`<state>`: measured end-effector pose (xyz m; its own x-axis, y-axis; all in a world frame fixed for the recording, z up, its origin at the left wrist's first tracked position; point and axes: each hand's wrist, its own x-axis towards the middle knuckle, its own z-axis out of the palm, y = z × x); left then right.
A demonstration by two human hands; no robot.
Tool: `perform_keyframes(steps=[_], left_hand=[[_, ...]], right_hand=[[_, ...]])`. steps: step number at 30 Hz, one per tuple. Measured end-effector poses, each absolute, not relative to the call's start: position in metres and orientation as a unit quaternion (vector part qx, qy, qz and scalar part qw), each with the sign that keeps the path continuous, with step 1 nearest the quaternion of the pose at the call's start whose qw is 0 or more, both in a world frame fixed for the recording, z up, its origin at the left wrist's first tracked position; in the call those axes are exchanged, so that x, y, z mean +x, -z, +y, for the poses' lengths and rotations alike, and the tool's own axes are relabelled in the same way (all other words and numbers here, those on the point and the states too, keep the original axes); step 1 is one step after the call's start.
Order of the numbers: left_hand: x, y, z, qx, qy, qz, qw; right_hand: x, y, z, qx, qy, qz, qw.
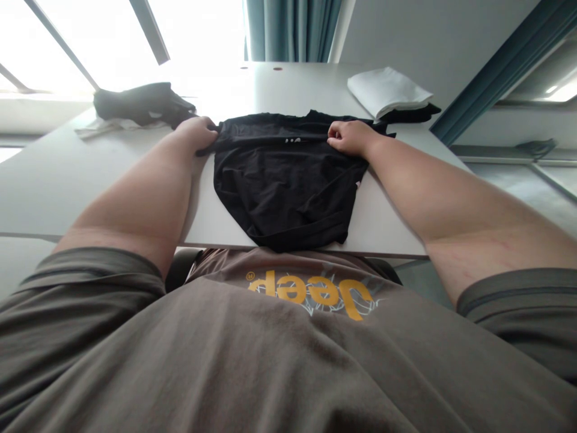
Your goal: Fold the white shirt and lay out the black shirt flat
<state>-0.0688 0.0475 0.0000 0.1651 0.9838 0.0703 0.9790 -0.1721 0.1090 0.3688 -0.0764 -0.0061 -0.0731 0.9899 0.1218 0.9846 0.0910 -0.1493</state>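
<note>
A black T-shirt (283, 186) lies spread on the white table in front of me, its hem reaching the near edge and a small white print across its upper part. My left hand (202, 133) is closed on the shirt's upper left edge, around the sleeve. On the upper right part of the shirt, my right hand (349, 138) rests with curled fingers pinching the cloth. Wrinkles run over the middle of the fabric, and the lower corners slant inward.
The white table (396, 222) ends close to my body. At its back left lies a heap of dark clothes (139, 102) over a pale cloth (108, 127). Toward the back right is a folded white garment (387, 90) on a black one (412, 113). Blue curtains (293, 30) hang behind.
</note>
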Motion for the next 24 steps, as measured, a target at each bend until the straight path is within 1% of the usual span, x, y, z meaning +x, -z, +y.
perform_keyframes(steps=[15, 24], left_hand=[[-0.068, 0.000, 0.046, 0.762, -0.069, 0.643, 0.020], [-0.066, -0.003, 0.041, 0.763, -0.054, 0.643, 0.021]], right_hand=[[0.374, 0.009, -0.072, -0.676, -0.014, -0.731, 0.092], [0.375, 0.010, -0.071, -0.667, -0.018, -0.737, 0.104]])
